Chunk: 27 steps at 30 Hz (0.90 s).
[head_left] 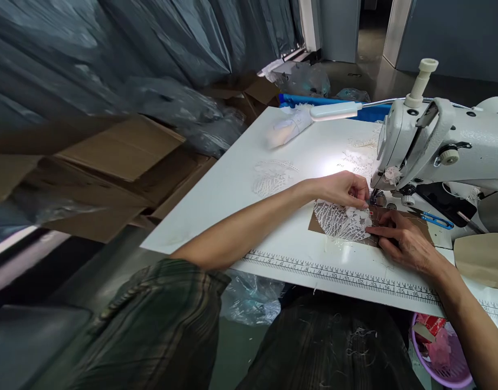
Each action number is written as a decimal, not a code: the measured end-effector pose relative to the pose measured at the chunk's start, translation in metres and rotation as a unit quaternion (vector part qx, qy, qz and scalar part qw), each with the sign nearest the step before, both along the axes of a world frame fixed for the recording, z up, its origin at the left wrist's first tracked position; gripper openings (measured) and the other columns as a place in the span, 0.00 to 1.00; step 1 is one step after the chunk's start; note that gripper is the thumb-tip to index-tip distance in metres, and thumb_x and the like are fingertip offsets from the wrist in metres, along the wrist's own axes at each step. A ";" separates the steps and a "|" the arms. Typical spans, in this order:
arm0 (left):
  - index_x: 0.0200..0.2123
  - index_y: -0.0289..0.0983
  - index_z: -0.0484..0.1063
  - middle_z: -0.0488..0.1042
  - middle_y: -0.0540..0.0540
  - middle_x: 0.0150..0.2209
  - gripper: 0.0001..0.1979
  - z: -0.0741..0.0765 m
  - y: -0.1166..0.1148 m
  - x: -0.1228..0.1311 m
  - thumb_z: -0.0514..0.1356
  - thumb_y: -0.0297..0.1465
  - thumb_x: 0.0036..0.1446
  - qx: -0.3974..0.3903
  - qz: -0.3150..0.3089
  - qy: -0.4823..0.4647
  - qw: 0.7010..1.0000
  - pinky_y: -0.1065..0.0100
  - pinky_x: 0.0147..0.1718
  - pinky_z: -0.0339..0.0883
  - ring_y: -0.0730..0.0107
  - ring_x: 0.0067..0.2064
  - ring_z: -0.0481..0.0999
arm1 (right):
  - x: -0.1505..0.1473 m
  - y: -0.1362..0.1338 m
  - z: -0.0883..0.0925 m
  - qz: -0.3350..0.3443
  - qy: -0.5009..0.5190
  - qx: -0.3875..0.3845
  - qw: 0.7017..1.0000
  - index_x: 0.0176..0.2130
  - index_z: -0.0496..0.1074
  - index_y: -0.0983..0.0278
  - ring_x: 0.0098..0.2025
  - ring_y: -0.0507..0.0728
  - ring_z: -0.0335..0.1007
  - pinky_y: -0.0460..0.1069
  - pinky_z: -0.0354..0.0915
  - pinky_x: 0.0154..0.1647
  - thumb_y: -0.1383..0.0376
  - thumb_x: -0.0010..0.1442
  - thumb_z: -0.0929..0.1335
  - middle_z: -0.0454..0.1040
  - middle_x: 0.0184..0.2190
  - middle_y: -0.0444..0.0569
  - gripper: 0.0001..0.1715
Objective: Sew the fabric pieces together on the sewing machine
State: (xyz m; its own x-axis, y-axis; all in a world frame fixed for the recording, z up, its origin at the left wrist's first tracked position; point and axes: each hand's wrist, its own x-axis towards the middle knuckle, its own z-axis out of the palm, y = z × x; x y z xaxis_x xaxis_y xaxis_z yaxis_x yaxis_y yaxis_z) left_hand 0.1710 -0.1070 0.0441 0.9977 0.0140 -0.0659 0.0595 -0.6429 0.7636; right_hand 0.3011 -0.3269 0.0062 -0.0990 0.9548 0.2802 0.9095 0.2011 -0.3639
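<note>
A piece of white lace (342, 221) lies over a brown sheet (316, 224) just in front of the needle area of a white sewing machine (456, 141). At the lace's upper edge, close to the presser foot (378, 198), my left hand (346, 189) has its fingers curled together in a pinch on the lace. My right hand (407, 241) rests to the right of the lace, its index finger stretched out and touching the lace edge. Blue thread snips (436, 219) lie beyond my right hand, beside the machine bed.
More lace pieces (275, 177) lie on the white table (216, 216), with a wrapped roll (289, 129) behind them. A lamp (336, 111) reaches over the work. A printed ruler (338, 276) follows the front edge. Cardboard boxes (123, 146) stand left; a purple basket (447, 368) sits below right.
</note>
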 end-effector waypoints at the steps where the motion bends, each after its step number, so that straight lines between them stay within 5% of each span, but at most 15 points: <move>1: 0.26 0.35 0.68 0.75 0.43 0.39 0.14 0.000 -0.001 0.000 0.63 0.39 0.55 -0.051 0.003 0.020 0.999 0.67 0.33 0.66 0.69 0.39 0.74 | 0.000 0.000 -0.001 -0.002 0.002 -0.001 1.000 0.47 0.80 0.55 0.43 0.57 0.72 0.56 0.73 0.47 0.69 0.62 0.63 0.70 0.42 0.53 0.21; 3: 0.26 0.36 0.66 0.74 0.46 0.31 0.13 0.000 -0.003 0.001 0.62 0.38 0.55 -0.097 0.015 0.054 0.994 0.70 0.27 0.64 0.72 0.32 0.73 | -0.001 0.000 -0.002 -0.008 0.004 -0.002 1.000 0.47 0.80 0.55 0.43 0.57 0.71 0.56 0.72 0.47 0.69 0.61 0.63 0.70 0.43 0.53 0.21; 6: 0.30 0.36 0.69 0.69 0.51 0.24 0.09 0.000 -0.007 0.003 0.61 0.35 0.56 -0.064 0.033 0.046 0.996 0.72 0.21 0.58 0.77 0.23 0.67 | -0.001 0.000 -0.002 -0.004 0.008 -0.003 1.000 0.47 0.80 0.56 0.43 0.57 0.71 0.56 0.72 0.48 0.69 0.61 0.63 0.70 0.43 0.53 0.21; 15: 0.37 0.35 0.77 0.75 0.48 0.28 0.10 -0.005 -0.010 0.012 0.59 0.33 0.55 0.142 0.030 -0.010 0.989 0.71 0.22 0.58 0.74 0.26 0.70 | -0.001 0.000 -0.001 -0.006 0.006 -0.012 1.000 0.48 0.80 0.55 0.43 0.57 0.70 0.55 0.72 0.47 0.68 0.61 0.63 0.70 0.43 0.53 0.21; 21: 0.40 0.34 0.72 0.74 0.42 0.38 0.14 -0.015 -0.014 -0.007 0.60 0.40 0.62 0.385 0.156 -0.145 0.898 0.65 0.30 0.58 0.67 0.33 0.68 | -0.001 0.000 -0.003 -0.013 0.004 0.002 1.000 0.47 0.80 0.56 0.43 0.58 0.70 0.56 0.71 0.47 0.69 0.61 0.63 0.70 0.43 0.53 0.21; 23: 0.40 0.35 0.71 0.75 0.42 0.40 0.11 -0.019 -0.019 -0.019 0.55 0.37 0.67 0.410 0.140 -0.206 0.878 0.65 0.31 0.58 0.68 0.34 0.69 | -0.001 -0.001 -0.004 -0.013 0.004 0.005 1.000 0.47 0.80 0.56 0.43 0.57 0.70 0.55 0.71 0.48 0.69 0.61 0.63 0.69 0.42 0.53 0.21; 27: 0.37 0.36 0.72 0.78 0.46 0.40 0.14 -0.028 -0.032 -0.039 0.50 0.34 0.71 0.384 0.020 -0.271 0.882 0.65 0.36 0.60 0.70 0.36 0.72 | -0.001 -0.001 -0.003 -0.008 0.009 -0.003 1.000 0.49 0.79 0.54 0.44 0.57 0.70 0.55 0.71 0.48 0.69 0.62 0.63 0.69 0.43 0.53 0.22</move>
